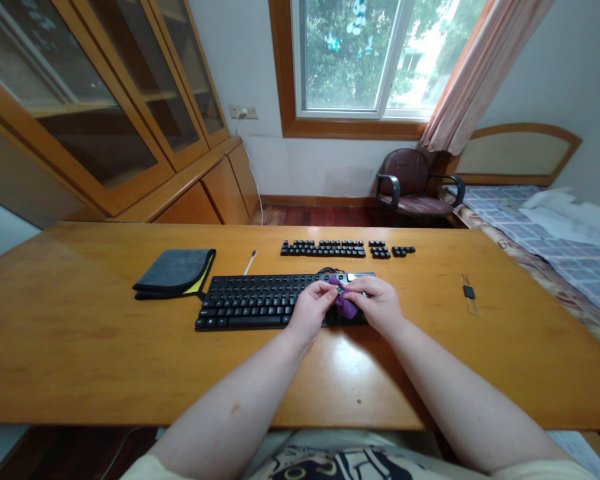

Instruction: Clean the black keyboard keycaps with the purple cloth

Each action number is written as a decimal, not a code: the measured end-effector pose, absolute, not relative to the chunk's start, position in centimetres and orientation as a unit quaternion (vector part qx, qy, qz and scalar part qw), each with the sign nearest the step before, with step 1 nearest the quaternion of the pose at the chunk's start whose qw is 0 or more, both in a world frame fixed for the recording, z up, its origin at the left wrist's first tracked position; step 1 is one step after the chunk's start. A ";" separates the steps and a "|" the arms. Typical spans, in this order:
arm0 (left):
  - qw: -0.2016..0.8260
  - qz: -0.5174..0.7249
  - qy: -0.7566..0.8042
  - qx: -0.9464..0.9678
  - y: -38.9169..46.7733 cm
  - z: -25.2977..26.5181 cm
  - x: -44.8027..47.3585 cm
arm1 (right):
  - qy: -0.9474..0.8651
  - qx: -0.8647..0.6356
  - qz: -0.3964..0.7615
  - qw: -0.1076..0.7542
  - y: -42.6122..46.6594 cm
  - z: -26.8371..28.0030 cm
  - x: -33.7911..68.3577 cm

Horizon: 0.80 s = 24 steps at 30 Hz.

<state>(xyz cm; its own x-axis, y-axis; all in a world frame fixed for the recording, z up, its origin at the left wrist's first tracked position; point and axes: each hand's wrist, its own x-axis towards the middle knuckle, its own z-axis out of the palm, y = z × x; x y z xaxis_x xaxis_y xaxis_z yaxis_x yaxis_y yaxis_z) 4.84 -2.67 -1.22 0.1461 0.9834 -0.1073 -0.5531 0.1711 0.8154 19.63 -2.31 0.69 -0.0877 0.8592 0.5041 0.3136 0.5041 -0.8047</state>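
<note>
My left hand (311, 312) and my right hand (379, 304) meet over the right part of a black keyboard (250, 301). Fingertips of both pinch a small purple cloth (347, 307), bunched up between them. Something small and dark may be in its folds, but the fingers hide most of it. The keyboard's upper rows show bare switches, while keycaps sit on its lower left rows. Behind it, loose black keycaps (325, 249) are lined up in rows and small groups.
A folded grey cloth (175, 270) with yellow lining lies left of the keyboard. Behind the keyboard is a thin white brush (250, 262) with a dark tip. A keycap puller (469, 292) with wire loops lies to the right on the wooden desk (130, 360).
</note>
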 end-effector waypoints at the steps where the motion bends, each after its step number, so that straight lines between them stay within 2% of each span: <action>1: 0.691 0.559 0.337 0.310 -2.7 -1.1 4.9 | -0.692 -0.428 0.260 0.520 -2.3 0.7 19.6; 14: 0.705 0.563 0.321 0.290 -2.6 -0.8 4.8 | -0.723 -0.435 0.232 0.484 -2.0 0.4 19.7; 20: 0.703 0.561 0.326 0.291 -2.5 -0.4 4.5 | -0.674 -0.460 0.235 0.528 -1.9 0.5 19.9; 24: 0.698 0.558 0.324 0.310 -2.4 -0.5 4.6 | -0.699 -0.430 0.251 0.513 -1.8 0.4 19.8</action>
